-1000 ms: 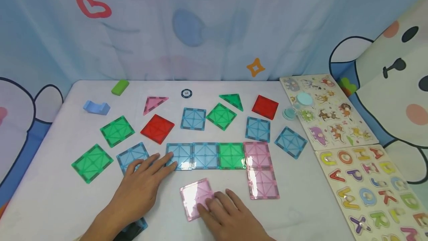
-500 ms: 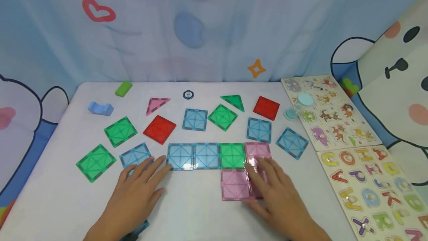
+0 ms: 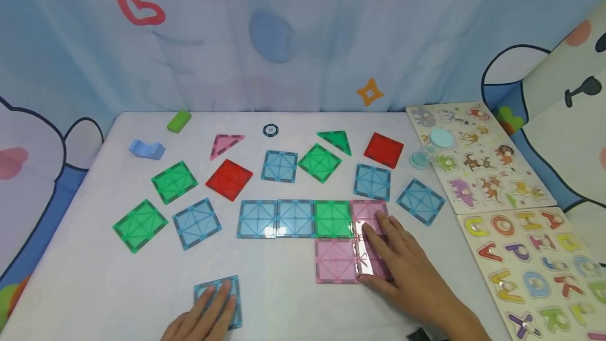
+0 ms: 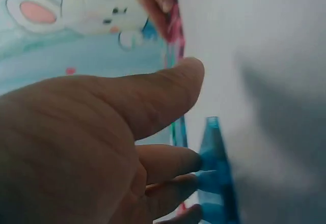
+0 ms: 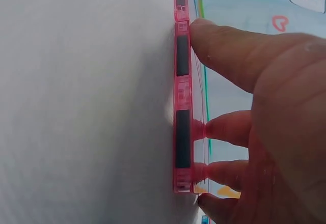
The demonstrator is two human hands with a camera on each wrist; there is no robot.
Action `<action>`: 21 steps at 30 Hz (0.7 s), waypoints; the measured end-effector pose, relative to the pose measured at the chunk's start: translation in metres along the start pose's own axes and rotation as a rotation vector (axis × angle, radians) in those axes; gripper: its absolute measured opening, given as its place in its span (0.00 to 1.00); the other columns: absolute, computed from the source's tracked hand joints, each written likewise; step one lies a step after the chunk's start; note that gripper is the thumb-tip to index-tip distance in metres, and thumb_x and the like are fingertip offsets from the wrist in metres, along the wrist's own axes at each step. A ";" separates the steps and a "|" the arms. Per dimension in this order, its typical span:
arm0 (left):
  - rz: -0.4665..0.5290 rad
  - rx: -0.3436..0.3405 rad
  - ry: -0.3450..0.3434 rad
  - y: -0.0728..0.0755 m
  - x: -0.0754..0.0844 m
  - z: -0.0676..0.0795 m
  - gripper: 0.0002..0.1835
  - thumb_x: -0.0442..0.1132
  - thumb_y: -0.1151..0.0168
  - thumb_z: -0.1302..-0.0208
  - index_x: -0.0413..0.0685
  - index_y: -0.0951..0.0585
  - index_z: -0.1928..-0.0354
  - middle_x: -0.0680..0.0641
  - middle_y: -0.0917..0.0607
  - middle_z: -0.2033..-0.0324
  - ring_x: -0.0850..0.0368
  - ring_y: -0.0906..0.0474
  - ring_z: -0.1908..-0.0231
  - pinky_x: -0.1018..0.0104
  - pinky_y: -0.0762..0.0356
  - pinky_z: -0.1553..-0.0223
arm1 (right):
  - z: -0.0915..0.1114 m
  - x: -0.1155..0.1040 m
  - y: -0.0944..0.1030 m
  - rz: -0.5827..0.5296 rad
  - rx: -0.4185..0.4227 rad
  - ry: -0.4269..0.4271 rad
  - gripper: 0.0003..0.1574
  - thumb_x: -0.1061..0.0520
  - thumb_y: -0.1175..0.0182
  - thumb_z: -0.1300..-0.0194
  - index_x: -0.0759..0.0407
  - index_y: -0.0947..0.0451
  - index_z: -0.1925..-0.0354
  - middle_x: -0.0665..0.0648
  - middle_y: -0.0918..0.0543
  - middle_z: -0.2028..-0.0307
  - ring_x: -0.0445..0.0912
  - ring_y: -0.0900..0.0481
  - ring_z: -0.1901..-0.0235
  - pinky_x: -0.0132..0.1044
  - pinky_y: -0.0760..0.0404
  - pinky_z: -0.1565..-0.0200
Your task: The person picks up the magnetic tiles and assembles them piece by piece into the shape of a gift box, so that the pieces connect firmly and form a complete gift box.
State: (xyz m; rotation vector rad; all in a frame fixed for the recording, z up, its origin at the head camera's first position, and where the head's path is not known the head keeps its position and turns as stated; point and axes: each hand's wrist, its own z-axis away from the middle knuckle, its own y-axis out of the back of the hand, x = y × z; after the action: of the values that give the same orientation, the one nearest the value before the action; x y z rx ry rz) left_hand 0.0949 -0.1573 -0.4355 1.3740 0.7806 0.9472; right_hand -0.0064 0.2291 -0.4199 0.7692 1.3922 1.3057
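At the near left, my left hand [image 3: 203, 314] lays its straight fingers on a translucent blue square magnetic tile [image 3: 238, 299]. In the left wrist view the fingertips meet this blue tile [image 4: 215, 150], with the thumb apart from it. My right hand [image 3: 402, 262] rests its extended fingers on a pair of pink square tiles [image 3: 363, 246]; the thumb lies at the lower one's near edge, seen as a pink rim [image 5: 182, 91] in the right wrist view. Another pink tile [image 3: 335, 262] adjoins it, below a green tile [image 3: 333, 219]. Two blue tiles [image 3: 276, 219] continue that row leftward.
Loose green, blue and red tiles surround the row, including a red square [image 3: 229, 179] and a pink triangle [image 3: 225, 146]. An animal puzzle board [image 3: 516, 172] and a letter board [image 3: 521, 257] lie at right. Back left stand a green block [image 3: 179, 121] and a blue block [image 3: 147, 149].
The right hand slid a pink tile rightward into place beneath the green one, then settled on the right-hand pink pair. My left hand moved from the row's left end down to the near blue tile.
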 end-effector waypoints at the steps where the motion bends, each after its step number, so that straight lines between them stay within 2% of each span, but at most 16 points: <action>1: -0.033 0.033 -0.046 -0.001 0.005 -0.007 0.47 0.78 0.64 0.44 0.56 0.37 0.31 0.57 0.48 0.28 0.54 0.57 0.28 0.54 0.29 0.51 | 0.000 0.000 0.000 -0.003 0.002 0.000 0.59 0.21 0.45 0.50 0.37 0.54 0.27 0.49 0.61 0.25 0.53 0.64 0.27 0.59 0.41 0.38; 3: -0.048 0.034 -0.115 0.002 0.014 -0.024 0.49 0.79 0.67 0.45 0.55 0.42 0.28 0.56 0.50 0.27 0.52 0.62 0.28 0.53 0.31 0.49 | 0.001 0.001 0.000 -0.010 0.004 0.000 0.59 0.22 0.45 0.50 0.37 0.54 0.27 0.49 0.61 0.25 0.53 0.64 0.27 0.59 0.42 0.37; 4: -0.051 0.032 -0.143 0.004 0.018 -0.034 0.49 0.79 0.68 0.44 0.55 0.43 0.28 0.55 0.50 0.27 0.51 0.61 0.28 0.53 0.32 0.48 | 0.002 0.001 0.000 -0.013 0.006 0.001 0.59 0.22 0.45 0.49 0.37 0.54 0.27 0.49 0.61 0.25 0.53 0.64 0.27 0.60 0.42 0.37; 6: -0.066 0.067 -0.205 0.008 0.024 -0.052 0.48 0.77 0.67 0.42 0.53 0.40 0.29 0.53 0.44 0.28 0.51 0.51 0.29 0.53 0.32 0.46 | 0.002 0.002 -0.001 -0.015 0.008 0.002 0.59 0.22 0.45 0.49 0.36 0.54 0.27 0.48 0.62 0.25 0.52 0.64 0.27 0.60 0.42 0.37; 8: -0.069 0.074 -0.257 0.011 0.028 -0.067 0.46 0.75 0.66 0.39 0.52 0.40 0.29 0.52 0.43 0.28 0.50 0.46 0.31 0.52 0.34 0.44 | 0.002 0.002 -0.002 -0.013 0.006 0.003 0.58 0.22 0.45 0.49 0.36 0.55 0.27 0.48 0.62 0.25 0.52 0.65 0.27 0.60 0.43 0.37; 12: -0.050 0.008 -0.334 0.017 0.034 -0.092 0.44 0.72 0.63 0.37 0.52 0.47 0.27 0.51 0.49 0.27 0.48 0.52 0.29 0.49 0.39 0.38 | 0.002 0.002 -0.003 -0.007 0.007 0.004 0.59 0.22 0.45 0.49 0.35 0.56 0.27 0.48 0.62 0.25 0.52 0.65 0.27 0.59 0.43 0.37; 15: -0.008 -0.021 -0.352 0.017 0.038 -0.104 0.47 0.72 0.59 0.38 0.52 0.51 0.26 0.51 0.53 0.26 0.48 0.56 0.28 0.47 0.43 0.36 | 0.002 0.002 -0.002 -0.006 0.009 0.006 0.59 0.22 0.45 0.49 0.35 0.56 0.27 0.48 0.62 0.25 0.52 0.65 0.27 0.59 0.43 0.37; 18: 0.028 -0.035 -0.360 0.019 0.039 -0.110 0.47 0.72 0.59 0.39 0.52 0.53 0.25 0.51 0.55 0.26 0.49 0.59 0.27 0.46 0.47 0.35 | 0.002 0.002 -0.002 -0.012 0.009 0.002 0.58 0.22 0.45 0.49 0.35 0.56 0.27 0.47 0.62 0.25 0.52 0.65 0.27 0.59 0.43 0.37; 21: 0.061 -0.048 -0.309 0.023 0.031 -0.110 0.48 0.73 0.61 0.39 0.53 0.56 0.25 0.52 0.58 0.26 0.50 0.62 0.27 0.45 0.51 0.34 | 0.003 0.002 -0.001 -0.014 0.005 -0.004 0.59 0.22 0.46 0.49 0.35 0.56 0.27 0.47 0.63 0.25 0.51 0.65 0.27 0.59 0.44 0.36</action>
State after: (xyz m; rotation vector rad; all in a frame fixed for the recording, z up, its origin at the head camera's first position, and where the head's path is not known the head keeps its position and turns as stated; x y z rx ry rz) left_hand 0.0084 -0.0819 -0.4173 1.4651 0.4823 0.7703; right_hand -0.0040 0.2317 -0.4211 0.7635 1.3953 1.2897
